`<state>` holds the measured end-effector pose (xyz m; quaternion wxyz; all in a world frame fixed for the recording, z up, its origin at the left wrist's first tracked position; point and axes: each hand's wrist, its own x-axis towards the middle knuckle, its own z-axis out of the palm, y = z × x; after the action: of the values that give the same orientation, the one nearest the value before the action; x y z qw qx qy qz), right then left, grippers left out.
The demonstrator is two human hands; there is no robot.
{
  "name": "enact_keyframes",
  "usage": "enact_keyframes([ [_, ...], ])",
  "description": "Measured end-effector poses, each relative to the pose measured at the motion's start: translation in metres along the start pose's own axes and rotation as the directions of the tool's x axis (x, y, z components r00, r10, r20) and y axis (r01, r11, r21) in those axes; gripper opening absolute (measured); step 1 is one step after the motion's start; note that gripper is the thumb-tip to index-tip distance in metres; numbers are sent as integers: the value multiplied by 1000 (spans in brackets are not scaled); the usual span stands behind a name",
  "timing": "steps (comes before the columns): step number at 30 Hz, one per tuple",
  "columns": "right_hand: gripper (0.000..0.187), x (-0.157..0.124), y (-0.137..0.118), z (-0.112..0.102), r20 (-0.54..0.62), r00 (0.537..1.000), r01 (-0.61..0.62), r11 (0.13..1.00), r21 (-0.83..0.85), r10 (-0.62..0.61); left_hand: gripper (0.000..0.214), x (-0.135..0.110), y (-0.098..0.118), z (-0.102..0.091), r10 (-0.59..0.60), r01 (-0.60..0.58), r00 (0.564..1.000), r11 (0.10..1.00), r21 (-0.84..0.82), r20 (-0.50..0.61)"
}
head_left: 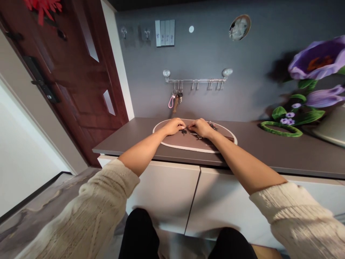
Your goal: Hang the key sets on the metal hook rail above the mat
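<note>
Left hand [174, 126], right hand [201, 128] on keys [184, 132]

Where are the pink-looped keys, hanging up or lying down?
Hanging up: the pink-looped keys dangle from the wall rail's left hooks.

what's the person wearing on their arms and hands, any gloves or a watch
Cream chunky-knit sweater sleeves: the left sleeve and right sleeve are pushed up, leaving the forearms bare. The left hand and right hand wear no gloves; no watch or bracelet shows. Rings are too small to tell.
</note>
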<state>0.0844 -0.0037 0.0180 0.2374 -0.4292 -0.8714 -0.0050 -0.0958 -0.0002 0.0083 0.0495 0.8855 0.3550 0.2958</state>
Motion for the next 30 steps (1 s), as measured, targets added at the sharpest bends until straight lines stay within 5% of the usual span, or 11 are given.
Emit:
enact_keyframes([
  [8,17,1,-1,0,3,1000,3,999,-43,-3,17,1,5,-4,-59,61,995,998,29,-79],
  [15,15,0,-6,-2,-63,998,-32,999,1,32,15,1,6,-4,-167,140,971,977,-160,-169],
  [23,13,0,-12,-5,-141,970,-164,961,223,198,16,3,10,-6,-272,161,935,896,-413,-226],
  [30,19,3,-10,-1,-134,959,-128,805,579,249,22,5,9,-5,-342,158,910,809,-567,-233],
])
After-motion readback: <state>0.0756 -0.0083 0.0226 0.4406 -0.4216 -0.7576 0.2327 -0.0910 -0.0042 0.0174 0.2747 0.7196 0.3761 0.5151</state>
